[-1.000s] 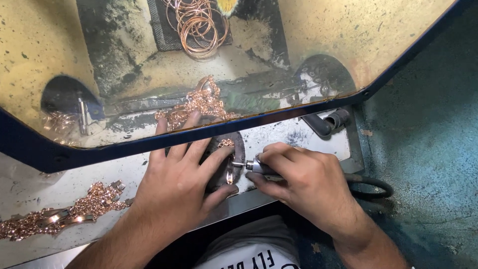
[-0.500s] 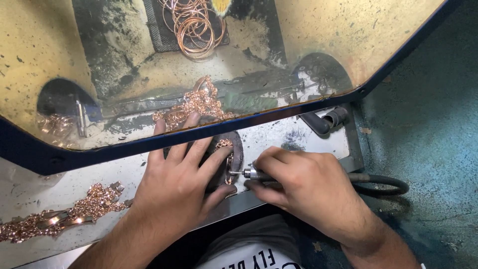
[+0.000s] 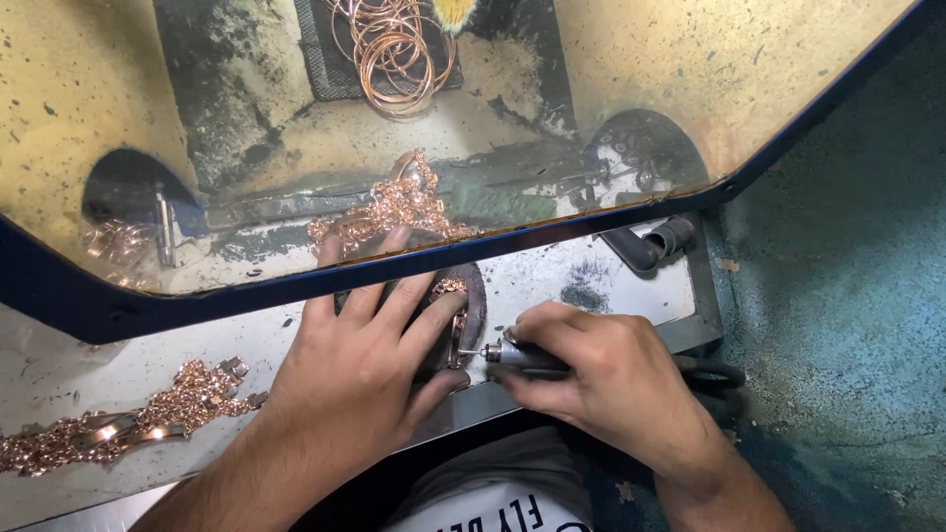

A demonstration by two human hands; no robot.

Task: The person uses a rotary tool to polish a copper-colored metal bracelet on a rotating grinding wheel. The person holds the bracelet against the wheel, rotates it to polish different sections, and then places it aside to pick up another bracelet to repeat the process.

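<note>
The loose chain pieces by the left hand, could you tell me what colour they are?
Shiny rose-gold, coppery pink; the chain pieces show best in the head view.
</note>
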